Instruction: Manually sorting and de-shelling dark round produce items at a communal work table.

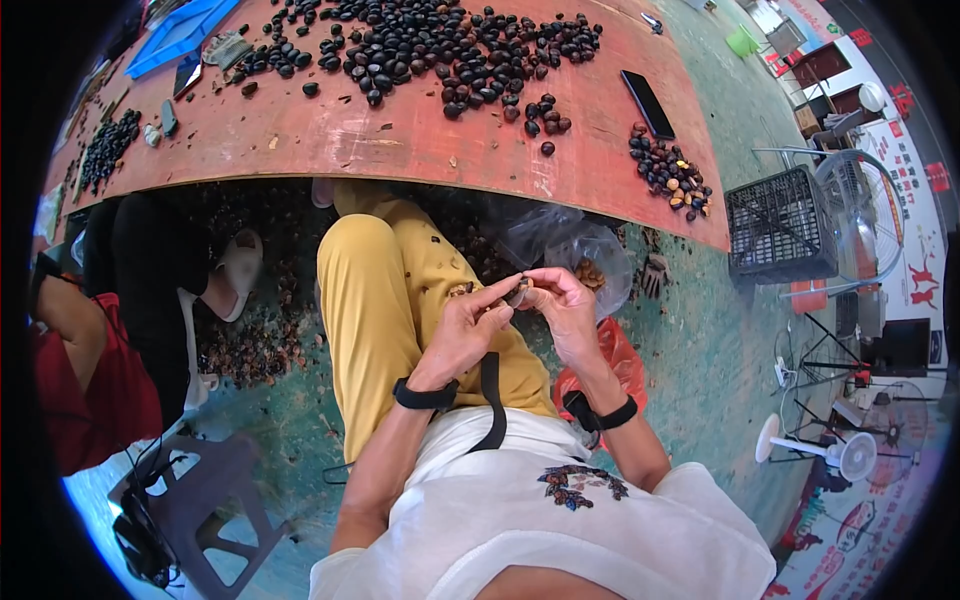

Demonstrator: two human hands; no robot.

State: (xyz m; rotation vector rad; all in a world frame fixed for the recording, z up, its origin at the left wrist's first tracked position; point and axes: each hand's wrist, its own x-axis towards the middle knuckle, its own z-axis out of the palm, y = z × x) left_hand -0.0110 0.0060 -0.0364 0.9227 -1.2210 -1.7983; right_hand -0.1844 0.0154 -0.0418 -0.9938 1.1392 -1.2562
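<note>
Above my lap, my left hand [463, 330] and my right hand [564, 311] meet at the fingertips around a small dark nut [528, 283]. A brownish, partly bared side shows near the right fingertips. Fingers cover most of it, so I cannot tell whether a small blade is also held. Shell bits [461, 289] lie on my yellow trousers beneath. Just beyond my right hand, a clear plastic bag [616, 281] holds peeled tan kernels [589, 274]. On the red table [300, 146] spreads a large heap of dark nuts [420, 45]; a smaller pile [667, 169], some partly peeled, sits near the right corner.
A black phone [647, 105], a blue tray [180, 34] and a glove [226, 49] lie on the table. Another person's leg [146, 247] is at left, near a grey stool [214, 495]. A black crate [780, 225] and a fan [859, 214] stand right. A red bag [611, 360] lies below.
</note>
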